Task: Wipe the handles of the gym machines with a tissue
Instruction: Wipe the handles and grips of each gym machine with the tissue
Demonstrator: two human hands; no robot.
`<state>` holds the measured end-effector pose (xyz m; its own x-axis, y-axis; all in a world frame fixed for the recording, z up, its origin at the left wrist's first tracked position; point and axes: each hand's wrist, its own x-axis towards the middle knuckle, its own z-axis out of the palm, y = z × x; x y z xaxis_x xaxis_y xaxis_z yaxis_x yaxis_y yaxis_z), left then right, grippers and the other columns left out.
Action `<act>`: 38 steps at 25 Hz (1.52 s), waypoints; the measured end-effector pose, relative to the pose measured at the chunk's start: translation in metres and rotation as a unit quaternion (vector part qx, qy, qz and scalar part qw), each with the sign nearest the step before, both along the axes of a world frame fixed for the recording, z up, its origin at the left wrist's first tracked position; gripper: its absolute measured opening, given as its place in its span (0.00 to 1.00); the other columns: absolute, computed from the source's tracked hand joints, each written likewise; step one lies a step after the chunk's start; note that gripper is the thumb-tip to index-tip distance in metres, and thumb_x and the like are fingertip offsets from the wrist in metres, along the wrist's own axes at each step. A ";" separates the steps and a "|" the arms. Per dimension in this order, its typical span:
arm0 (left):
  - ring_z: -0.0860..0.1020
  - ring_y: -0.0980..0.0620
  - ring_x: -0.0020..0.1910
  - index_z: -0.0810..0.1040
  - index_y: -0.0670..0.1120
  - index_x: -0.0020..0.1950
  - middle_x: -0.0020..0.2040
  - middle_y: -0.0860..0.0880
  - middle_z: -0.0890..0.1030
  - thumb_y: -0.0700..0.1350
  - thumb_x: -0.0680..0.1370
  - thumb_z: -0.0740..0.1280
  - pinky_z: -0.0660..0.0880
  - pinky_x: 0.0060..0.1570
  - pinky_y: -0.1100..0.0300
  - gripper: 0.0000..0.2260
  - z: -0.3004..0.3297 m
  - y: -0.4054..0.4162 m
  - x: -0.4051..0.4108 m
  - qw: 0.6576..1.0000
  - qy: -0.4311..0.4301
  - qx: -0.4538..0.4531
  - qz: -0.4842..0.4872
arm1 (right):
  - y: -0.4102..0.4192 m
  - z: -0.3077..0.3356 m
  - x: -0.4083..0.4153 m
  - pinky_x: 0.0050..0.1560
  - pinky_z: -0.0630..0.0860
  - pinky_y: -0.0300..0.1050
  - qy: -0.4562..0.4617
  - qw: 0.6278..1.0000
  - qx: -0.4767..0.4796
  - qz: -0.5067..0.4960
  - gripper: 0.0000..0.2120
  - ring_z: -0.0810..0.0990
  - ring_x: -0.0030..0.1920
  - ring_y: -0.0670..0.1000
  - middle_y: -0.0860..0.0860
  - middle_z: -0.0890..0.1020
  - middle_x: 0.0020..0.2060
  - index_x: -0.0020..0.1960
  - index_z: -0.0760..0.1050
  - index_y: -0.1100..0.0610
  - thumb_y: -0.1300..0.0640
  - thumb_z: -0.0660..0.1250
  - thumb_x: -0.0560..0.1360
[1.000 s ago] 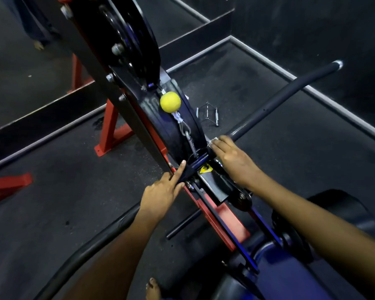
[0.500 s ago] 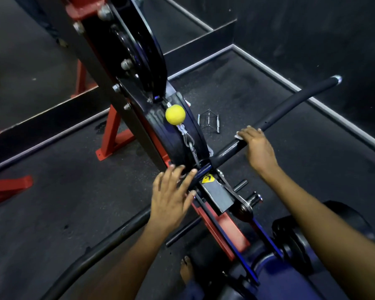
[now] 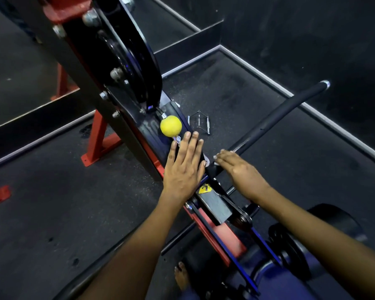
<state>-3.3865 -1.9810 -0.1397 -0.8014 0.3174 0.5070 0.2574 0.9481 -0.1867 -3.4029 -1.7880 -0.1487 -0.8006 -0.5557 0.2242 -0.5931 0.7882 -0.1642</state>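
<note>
A small white tissue (image 3: 215,157) peeks out from under the right hand (image 3: 240,172), which curls over the inner end of a long black padded handle (image 3: 277,122). The handle slants up and to the right above the dark floor (image 3: 52,202). The left hand (image 3: 185,167) lies flat, fingers (image 3: 194,139) straight and together, against the black machine frame (image 3: 126,68), holding nothing. Its fingertips sit just below a yellow ball (image 3: 170,126). A metal grip attachment (image 3: 198,122) lies on the floor nearby.
</note>
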 end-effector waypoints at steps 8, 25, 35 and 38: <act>0.54 0.43 0.76 0.69 0.39 0.73 0.73 0.42 0.69 0.51 0.78 0.58 0.46 0.75 0.46 0.26 -0.003 -0.002 -0.004 1.000 0.006 -0.006 0.016 | 0.004 -0.001 -0.007 0.65 0.65 0.54 -0.021 0.995 -0.061 -0.072 0.20 0.76 0.61 0.62 0.63 0.79 0.57 0.57 0.78 0.67 0.71 0.54 0.69; 0.53 0.43 0.76 0.70 0.39 0.72 0.72 0.41 0.70 0.47 0.74 0.60 0.46 0.76 0.47 0.27 0.005 0.008 -0.002 0.999 0.012 0.010 0.052 | 0.084 -0.017 -0.040 0.74 0.51 0.40 -0.084 0.967 -0.218 -0.103 0.23 0.60 0.73 0.43 0.54 0.66 0.72 0.72 0.63 0.58 0.69 0.52 0.78; 0.56 0.41 0.75 0.71 0.39 0.71 0.71 0.41 0.70 0.47 0.74 0.60 0.46 0.76 0.47 0.26 0.003 0.007 -0.001 0.999 0.019 0.007 0.041 | 0.088 -0.027 -0.055 0.72 0.53 0.33 -0.032 0.947 -0.263 -0.181 0.25 0.68 0.69 0.56 0.60 0.72 0.66 0.67 0.70 0.64 0.78 0.62 0.72; 0.57 0.41 0.75 0.71 0.39 0.71 0.72 0.41 0.70 0.47 0.74 0.60 0.46 0.76 0.46 0.26 0.002 0.005 -0.001 0.999 0.021 0.005 0.041 | 0.051 -0.031 -0.005 0.73 0.55 0.40 0.016 0.987 -0.152 0.053 0.23 0.68 0.68 0.53 0.58 0.73 0.66 0.65 0.72 0.65 0.76 0.58 0.72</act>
